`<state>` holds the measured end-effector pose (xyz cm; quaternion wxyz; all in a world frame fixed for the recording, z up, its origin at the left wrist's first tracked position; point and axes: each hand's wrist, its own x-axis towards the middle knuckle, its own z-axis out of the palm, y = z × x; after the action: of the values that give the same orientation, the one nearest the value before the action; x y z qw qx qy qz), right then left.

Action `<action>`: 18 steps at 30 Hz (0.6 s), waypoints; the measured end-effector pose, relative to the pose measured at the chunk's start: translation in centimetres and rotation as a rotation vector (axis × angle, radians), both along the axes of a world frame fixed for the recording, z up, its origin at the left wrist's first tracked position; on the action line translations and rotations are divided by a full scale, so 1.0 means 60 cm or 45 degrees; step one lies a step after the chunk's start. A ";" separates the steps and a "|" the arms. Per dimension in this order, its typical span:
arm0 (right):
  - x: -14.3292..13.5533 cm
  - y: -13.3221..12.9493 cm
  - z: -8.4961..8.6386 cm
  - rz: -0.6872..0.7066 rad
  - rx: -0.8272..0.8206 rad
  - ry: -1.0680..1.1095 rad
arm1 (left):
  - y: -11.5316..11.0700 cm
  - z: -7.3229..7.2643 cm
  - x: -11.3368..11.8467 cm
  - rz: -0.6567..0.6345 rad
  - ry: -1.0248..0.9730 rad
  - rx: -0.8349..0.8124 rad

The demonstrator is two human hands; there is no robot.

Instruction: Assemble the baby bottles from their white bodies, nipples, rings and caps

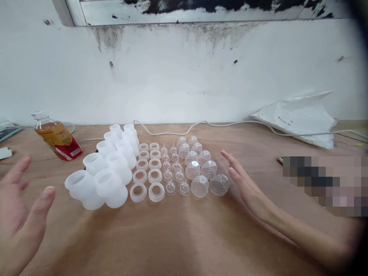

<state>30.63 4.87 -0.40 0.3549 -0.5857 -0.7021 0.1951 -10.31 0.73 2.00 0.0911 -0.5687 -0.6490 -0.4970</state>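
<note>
Several white baby bottles [107, 182] stand upright in two columns on the table. To their right lie two columns of translucent screw rings [140, 177]. Beside those are clear nipples [168, 176], then clear dome caps [199, 186]; the nearest caps look slightly tilted. My left hand [24, 218] is raised at the left, fingers spread and holding nothing, apart from the bottles. At the right my right hand [243, 178] is stretched out with its edge toward the table, near the dome caps and holding nothing.
A drink bottle [59, 136] with a red and yellow label stands behind my left hand. A white cable [178, 131] runs along the wall. A plastic bag [299, 117] lies at the back right. A blurred patch covers the right side. Phone-like items [8, 134] sit far left.
</note>
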 end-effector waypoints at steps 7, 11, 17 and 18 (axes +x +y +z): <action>-0.027 0.011 -0.010 0.234 0.211 -0.402 | 0.020 -0.050 0.038 -0.222 -0.420 -0.276; -0.032 0.013 -0.010 0.241 0.248 -0.482 | 0.015 -0.043 0.066 -0.263 -0.496 -0.290; -0.035 0.012 -0.008 0.243 0.239 -0.470 | 0.006 -0.035 0.082 -0.217 -0.518 -0.326; -0.034 0.013 -0.005 0.230 0.228 -0.415 | 0.007 -0.037 0.081 -0.227 -0.515 -0.323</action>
<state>28.58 5.68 -0.69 0.2682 -0.5102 -0.8146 0.0656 -5.45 1.12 -0.21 -0.1570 -0.5196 -0.6584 -0.5214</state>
